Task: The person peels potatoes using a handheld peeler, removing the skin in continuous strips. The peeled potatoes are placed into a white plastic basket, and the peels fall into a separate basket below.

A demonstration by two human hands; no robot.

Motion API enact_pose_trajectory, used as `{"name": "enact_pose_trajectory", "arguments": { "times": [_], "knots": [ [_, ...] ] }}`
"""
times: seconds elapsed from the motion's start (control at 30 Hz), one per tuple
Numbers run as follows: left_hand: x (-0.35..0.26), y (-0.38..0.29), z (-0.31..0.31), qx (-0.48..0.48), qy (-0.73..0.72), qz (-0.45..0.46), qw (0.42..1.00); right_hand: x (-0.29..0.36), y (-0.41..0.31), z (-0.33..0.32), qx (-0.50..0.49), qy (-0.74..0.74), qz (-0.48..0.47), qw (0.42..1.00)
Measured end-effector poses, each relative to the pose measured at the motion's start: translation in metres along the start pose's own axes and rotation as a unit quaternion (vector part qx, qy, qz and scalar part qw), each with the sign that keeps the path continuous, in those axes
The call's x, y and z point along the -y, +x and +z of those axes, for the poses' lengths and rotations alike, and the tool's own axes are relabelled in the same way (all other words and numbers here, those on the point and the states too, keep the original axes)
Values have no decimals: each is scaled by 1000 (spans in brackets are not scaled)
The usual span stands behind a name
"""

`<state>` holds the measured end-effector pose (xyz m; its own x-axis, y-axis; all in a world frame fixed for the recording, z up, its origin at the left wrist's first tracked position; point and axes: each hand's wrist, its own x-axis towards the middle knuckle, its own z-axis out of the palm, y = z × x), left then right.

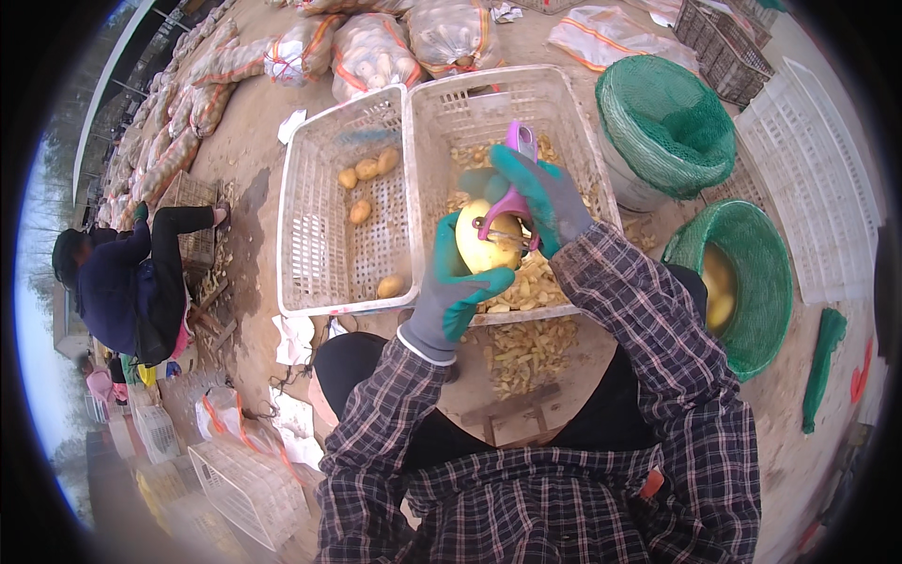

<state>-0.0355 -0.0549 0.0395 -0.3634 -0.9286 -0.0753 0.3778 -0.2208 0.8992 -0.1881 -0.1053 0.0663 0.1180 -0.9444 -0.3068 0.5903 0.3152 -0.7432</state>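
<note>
My left hand [451, 289], in a grey and green coated glove, grips a large peeled potato [486, 243] from below and the left. In my right hand [546, 194], gloved alike, is a purple vegetable peeler [509, 206]. Its blade lies across the potato's right side. Both hands are above a white plastic crate [513, 79] with peelings [528, 285] in its bottom. Joined to its left side stands a second white crate [299, 211], holding several unpeeled potatoes [366, 169]. Part of the potato is hidden by my fingers and the peeler.
To the right stand a bucket lined with green netting [662, 127] and a green net-lined container [764, 289] holding peeled potatoes [717, 289]. Full potato sacks [373, 53] lie beyond the crates. A person [127, 289] sits at the left. More peelings [532, 352] cover the ground between my legs.
</note>
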Motion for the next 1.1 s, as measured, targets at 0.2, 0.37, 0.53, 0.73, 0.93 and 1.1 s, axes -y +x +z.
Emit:
{"name": "enact_pose_trajectory", "arguments": {
  "times": [0.2, 0.37, 0.53, 0.73, 0.93, 1.1],
  "knots": [
    [-2, -4, -2, 40, 31, -5, 999, -2, 13, -15, 1, 42, 32, 999],
    [-4, -8, 7, 67, -36, -20, 997, -13, 35, -33, -37, 18, 11, 999],
    [-5, -3, 7, 139, -94, 13, 986, 8, 74, -67, -128, -148, -128, 972],
    [-2, -2, -5, 74, -104, 19, 992, 19, 41, -41, -21, -75, -140, 987],
    [1, -1, -3, -58, -37, 25, 997, 7, -15, 12, 51, -42, -8, 998],
    [-4, -2, 1, -51, 40, 30, 997, -2, -10, 7, 55, -31, -9, 998]
  ]
}}
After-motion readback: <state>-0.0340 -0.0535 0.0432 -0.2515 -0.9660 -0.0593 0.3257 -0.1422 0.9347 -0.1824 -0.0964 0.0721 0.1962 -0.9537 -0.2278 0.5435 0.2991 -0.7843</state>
